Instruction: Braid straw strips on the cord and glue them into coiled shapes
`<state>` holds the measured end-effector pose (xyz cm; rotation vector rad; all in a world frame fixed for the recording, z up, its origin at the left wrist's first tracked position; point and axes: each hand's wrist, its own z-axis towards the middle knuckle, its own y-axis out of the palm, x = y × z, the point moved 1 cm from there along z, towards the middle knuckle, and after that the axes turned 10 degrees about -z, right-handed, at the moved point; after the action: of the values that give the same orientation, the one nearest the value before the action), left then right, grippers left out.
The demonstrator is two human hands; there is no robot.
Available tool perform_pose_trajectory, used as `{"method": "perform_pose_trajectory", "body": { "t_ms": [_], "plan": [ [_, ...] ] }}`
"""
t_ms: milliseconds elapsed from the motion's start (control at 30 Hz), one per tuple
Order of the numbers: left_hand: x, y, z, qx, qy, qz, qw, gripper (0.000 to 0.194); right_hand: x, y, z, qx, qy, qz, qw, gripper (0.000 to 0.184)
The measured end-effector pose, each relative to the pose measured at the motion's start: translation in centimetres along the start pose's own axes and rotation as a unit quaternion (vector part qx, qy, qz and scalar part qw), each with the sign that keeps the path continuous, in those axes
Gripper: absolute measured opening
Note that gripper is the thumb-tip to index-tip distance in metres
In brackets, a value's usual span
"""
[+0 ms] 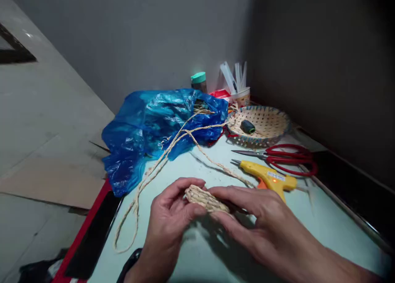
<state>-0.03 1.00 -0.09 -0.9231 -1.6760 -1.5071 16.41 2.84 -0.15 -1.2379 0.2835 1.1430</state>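
A small coiled piece of braided straw cord [206, 200] is held between both hands above the table. My left hand [173, 211] grips its left end, thumb in front and fingers behind. Around its right end my right hand [253, 217] is closed, thumb at the lower edge. A long pale twisted straw cord [160, 161] runs in loops from the blue plastic bag [160, 114] across the table, one strand reaching toward my right hand. Just beyond that hand lies a yellow glue gun [271, 176] with an orange trigger.
Red-handled scissors [286, 157] lie behind the glue gun. A woven basket [271, 120] holds a dark green spool-like object [247, 126]. Behind stand a cup of translucent sticks [242, 96] and a teal-lidded jar [199, 81]. Walls close off the back and right.
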Motion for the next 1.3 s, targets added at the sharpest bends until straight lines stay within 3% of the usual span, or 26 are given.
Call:
{"method": "perform_pose_trajectory", "body": {
  "t_ms": [233,400,567,700,767,900,1067,1300],
  "plan": [
    [0.4,-0.4,-0.1,0.008,0.027,0.077,0.997,0.024,0.0,0.2,-0.8,0.033,-0.048,0.003,0.998,0.020],
    [0.5,-0.1,-0.4,0.053,0.061,0.093,0.992,0.025,0.1,0.4,-0.9,0.015,-0.051,0.024,0.998,0.023],
    [0.5,-0.8,-0.1,-0.008,0.042,0.147,0.988,0.023,0.4,0.5,-0.9,0.030,-0.090,-0.012,0.995,0.019],
    [0.6,-1.2,0.4,-0.035,0.043,0.067,0.996,0.047,1.4,0.3,-0.7,0.085,-0.138,-0.135,0.977,0.019],
    [0.9,-1.4,0.7,0.002,0.084,0.046,0.995,0.042,1.9,0.3,-0.7,0.101,-0.151,-0.204,0.962,0.021],
    [1.4,-2.0,1.4,0.107,0.158,0.122,0.974,0.014,2.1,0.3,-0.9,0.072,-0.195,-0.273,0.939,0.036],
    [1.9,-2.8,2.1,0.124,0.211,0.144,0.959,0.009,1.8,0.2,-1.3,0.074,-0.227,-0.303,0.923,0.042],
    [0.3,-3.4,2.0,0.063,0.144,0.174,0.972,0.030,2.1,0.1,-1.0,0.093,-0.235,-0.335,0.908,0.039]
  ]
}}
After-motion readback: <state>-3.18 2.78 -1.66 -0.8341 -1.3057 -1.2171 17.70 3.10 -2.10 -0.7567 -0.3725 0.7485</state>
